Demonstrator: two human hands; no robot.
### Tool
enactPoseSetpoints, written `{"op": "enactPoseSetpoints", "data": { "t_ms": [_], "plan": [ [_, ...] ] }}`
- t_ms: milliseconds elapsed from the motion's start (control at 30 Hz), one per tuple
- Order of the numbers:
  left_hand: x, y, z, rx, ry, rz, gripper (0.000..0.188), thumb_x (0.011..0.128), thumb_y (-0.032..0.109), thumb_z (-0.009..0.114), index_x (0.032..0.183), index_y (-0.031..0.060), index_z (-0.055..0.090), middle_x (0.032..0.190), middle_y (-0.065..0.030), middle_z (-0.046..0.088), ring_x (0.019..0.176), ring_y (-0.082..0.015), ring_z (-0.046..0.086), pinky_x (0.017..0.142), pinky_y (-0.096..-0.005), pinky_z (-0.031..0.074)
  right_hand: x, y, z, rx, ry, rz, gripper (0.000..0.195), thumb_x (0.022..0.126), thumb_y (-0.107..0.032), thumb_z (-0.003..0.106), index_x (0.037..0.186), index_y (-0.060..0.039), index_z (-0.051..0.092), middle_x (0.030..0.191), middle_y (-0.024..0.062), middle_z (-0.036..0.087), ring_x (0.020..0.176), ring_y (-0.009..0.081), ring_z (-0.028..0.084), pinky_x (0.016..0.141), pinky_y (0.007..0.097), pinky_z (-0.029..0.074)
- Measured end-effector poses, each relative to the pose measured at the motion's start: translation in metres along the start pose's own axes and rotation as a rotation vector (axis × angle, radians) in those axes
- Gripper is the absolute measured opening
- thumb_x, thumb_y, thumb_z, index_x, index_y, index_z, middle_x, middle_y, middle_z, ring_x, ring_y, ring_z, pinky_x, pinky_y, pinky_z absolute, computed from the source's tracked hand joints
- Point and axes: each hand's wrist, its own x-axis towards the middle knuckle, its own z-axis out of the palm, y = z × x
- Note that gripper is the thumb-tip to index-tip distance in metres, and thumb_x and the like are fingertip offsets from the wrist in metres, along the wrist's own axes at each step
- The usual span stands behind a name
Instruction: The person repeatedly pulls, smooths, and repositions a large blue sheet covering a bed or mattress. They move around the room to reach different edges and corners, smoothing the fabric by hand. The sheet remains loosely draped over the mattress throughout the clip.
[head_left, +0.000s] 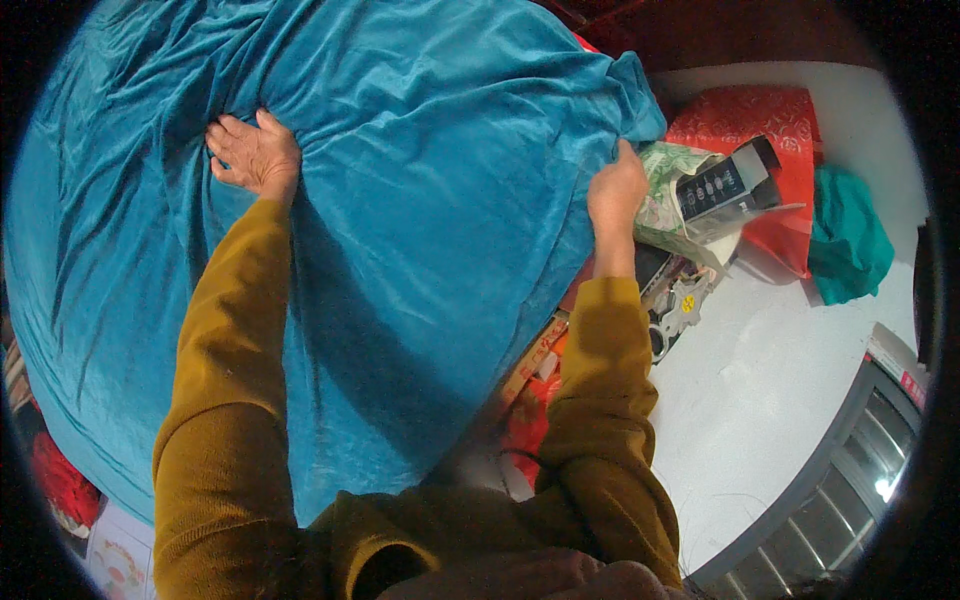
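A large blue plush sheet (435, 225) covers most of the surface before me, with many creases at the upper left. My left hand (256, 154) lies on it with fingers spread, palm down, and folds run out from around it. At the sheet's right edge, my right hand (619, 187) is closed on the bunched cloth, thumb on top. The fingers of that hand are partly hidden. Both arms wear mustard-yellow sleeves.
Right of the sheet are a green patterned paper bag (660, 180) with a dark box (720, 191), a red bag (780, 172) and a teal cloth (847, 232). Red items (529, 420) lie beneath my right arm. A white wall (757, 375) and a barred window (840, 487) stand at right.
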Motion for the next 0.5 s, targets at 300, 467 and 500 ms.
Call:
{"op": "enactPoseSetpoints", "data": {
  "t_ms": [300,467,500],
  "plan": [
    [0.002,0.004,-0.009,-0.087,-0.143,-0.033,0.066,0.088,0.047,0.046,0.134,0.0016,0.037,0.143,-0.0153,0.033,0.136,-0.0285,0.025,0.105,-0.0523,0.02,0.036,0.024,0.006,-0.12,-0.333,0.251,0.028,0.076,-0.015,0.057,0.088,0.0101,0.062,0.093,0.0325,0.062,0.093,0.0467,0.059,0.085,0.0484,0.046],
    [0.004,0.005,-0.01,-0.038,-0.22,-0.048,0.065,0.087,0.047,0.046,0.134,0.0024,0.037,0.143,-0.0148,0.034,0.135,-0.0276,0.026,0.105,-0.0516,0.021,0.045,0.019,0.007,-0.326,-0.212,0.025,0.017,0.076,-0.008,0.057,0.083,0.0069,0.061,0.087,0.0277,0.064,0.079,0.0415,0.064,0.071,0.0464,0.051],
    [0.005,0.005,-0.012,-0.031,-0.237,-0.048,0.065,0.087,0.047,0.046,0.134,0.0026,0.038,0.143,-0.0147,0.034,0.135,-0.0275,0.027,0.105,-0.0514,0.021,0.044,0.015,0.003,-0.366,-0.149,-0.028,0.016,0.077,-0.007,0.057,0.084,0.0064,0.059,0.086,0.0261,0.064,0.075,0.0403,0.064,0.066,0.0458,0.052]
  ]
}}
